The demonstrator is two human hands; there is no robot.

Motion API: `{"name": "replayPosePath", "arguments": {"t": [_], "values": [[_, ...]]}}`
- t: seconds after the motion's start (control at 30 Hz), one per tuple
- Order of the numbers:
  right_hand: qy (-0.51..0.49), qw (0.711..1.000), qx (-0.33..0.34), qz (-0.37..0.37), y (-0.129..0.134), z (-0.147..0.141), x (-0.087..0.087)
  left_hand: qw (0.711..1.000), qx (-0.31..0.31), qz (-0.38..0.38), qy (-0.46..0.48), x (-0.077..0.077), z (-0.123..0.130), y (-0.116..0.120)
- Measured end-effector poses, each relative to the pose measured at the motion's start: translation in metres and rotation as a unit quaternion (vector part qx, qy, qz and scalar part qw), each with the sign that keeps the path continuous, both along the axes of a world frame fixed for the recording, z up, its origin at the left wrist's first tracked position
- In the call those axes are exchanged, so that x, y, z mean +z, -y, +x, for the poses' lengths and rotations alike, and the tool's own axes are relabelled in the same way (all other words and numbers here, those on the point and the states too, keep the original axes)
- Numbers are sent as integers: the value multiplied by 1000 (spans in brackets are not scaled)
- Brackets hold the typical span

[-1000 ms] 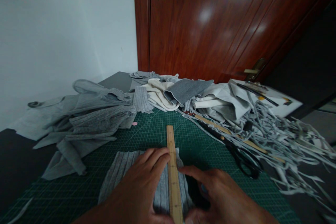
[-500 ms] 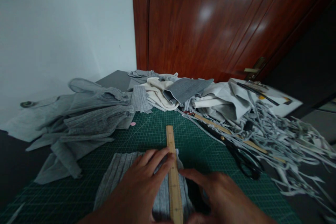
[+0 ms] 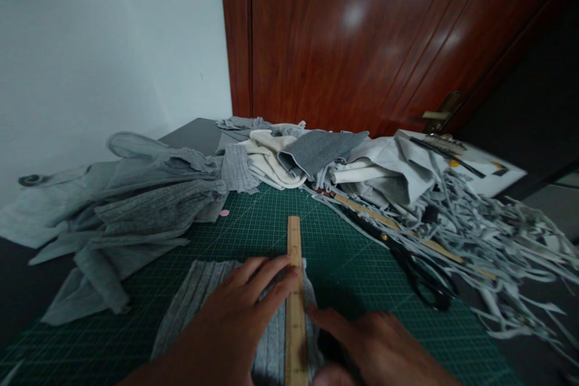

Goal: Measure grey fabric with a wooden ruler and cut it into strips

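Note:
A piece of grey ribbed knit fabric [image 3: 199, 289] lies flat on the green cutting mat [image 3: 257, 217]. Along its right part runs a wooden ruler [image 3: 296, 307], pointing away from me. My left hand [image 3: 244, 313] is open, its fingers stretched over the fabric with the tips pressing on the ruler's left side. To the right of the ruler, my right hand [image 3: 371, 338] touches the fabric's right edge with the index fingertip. Its thumb is apart, lower down by the ruler, and its other fingers are partly hidden. The space under this hand is dark.
Black-handled scissors [image 3: 420, 271] lie at the right, beside a long wooden strip [image 3: 371, 212] and a heap of thin fabric strips [image 3: 479, 235]. Grey garments [image 3: 149, 211] spread over the left. More folded fabric [image 3: 321, 154] is piled at the back, before a wooden door [image 3: 339, 60].
My right index finger has slid slightly toward me along the fabric's edge. The ruler's near end has shifted a little left in view. My left hand stays on the ruler.

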State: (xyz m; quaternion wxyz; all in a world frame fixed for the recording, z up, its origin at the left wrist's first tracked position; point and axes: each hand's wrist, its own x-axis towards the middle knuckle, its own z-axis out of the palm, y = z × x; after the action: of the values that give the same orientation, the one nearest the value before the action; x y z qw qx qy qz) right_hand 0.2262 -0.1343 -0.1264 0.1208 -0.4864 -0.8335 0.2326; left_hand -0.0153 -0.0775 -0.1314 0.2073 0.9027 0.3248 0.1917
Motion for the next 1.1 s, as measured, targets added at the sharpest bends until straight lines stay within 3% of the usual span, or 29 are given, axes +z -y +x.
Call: {"name": "replayPosePath", "arguments": {"t": [0.2, 0.4, 0.9, 1.1], "values": [[48, 998, -26, -23, -1, -2, -4, 1000, 15, 11, 21, 2, 4, 2], [84, 995, -41, 20, 2, 1, -14, 1000, 13, 16, -2, 1, 2, 2], [75, 995, -52, 31, 1, 0, -20, 999, 23, 18, 29, -2, 5, 3], [91, 995, -42, 9, 0, 0, -7, 999, 23, 15, 21, -4, 2, 4]]}}
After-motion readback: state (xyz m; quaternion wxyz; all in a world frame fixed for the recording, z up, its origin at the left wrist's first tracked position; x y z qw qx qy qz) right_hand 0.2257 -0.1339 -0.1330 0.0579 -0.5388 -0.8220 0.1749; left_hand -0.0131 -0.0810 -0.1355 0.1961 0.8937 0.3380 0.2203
